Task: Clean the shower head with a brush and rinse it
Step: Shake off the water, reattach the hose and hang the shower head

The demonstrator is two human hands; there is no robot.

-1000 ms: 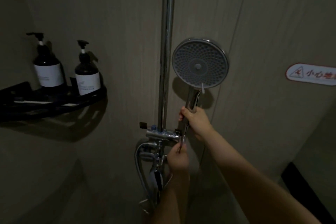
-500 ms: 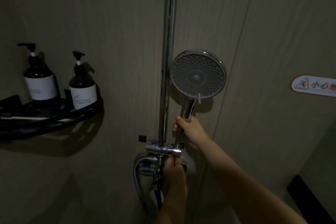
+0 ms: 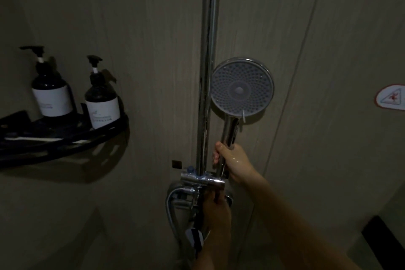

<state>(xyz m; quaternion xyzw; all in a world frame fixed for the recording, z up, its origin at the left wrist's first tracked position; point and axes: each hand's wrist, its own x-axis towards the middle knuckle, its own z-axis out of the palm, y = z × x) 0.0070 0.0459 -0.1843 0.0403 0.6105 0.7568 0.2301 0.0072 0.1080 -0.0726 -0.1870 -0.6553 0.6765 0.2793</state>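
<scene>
The round shower head (image 3: 242, 87) faces me, just right of the vertical chrome riser pipe (image 3: 208, 61). My right hand (image 3: 232, 161) grips its chrome handle (image 3: 229, 131) from below and holds it upright. My left hand (image 3: 215, 208) reaches up under the chrome mixer valve (image 3: 201, 178) at the foot of the pipe, fingers curled on a control there; the exact part is hidden in the dark. No brush is visible. No water is seen coming from the head.
A black corner shelf (image 3: 65, 140) on the left wall carries two dark pump bottles (image 3: 51, 92) (image 3: 102, 101). A metal hose (image 3: 172, 210) loops below the valve. A warning sticker (image 3: 392, 98) is on the right wall. The room is dim.
My left hand rose from the hose end to the underside of the valve. The shower head sits lower and closer to the pipe in view, partly from the camera tilting up.
</scene>
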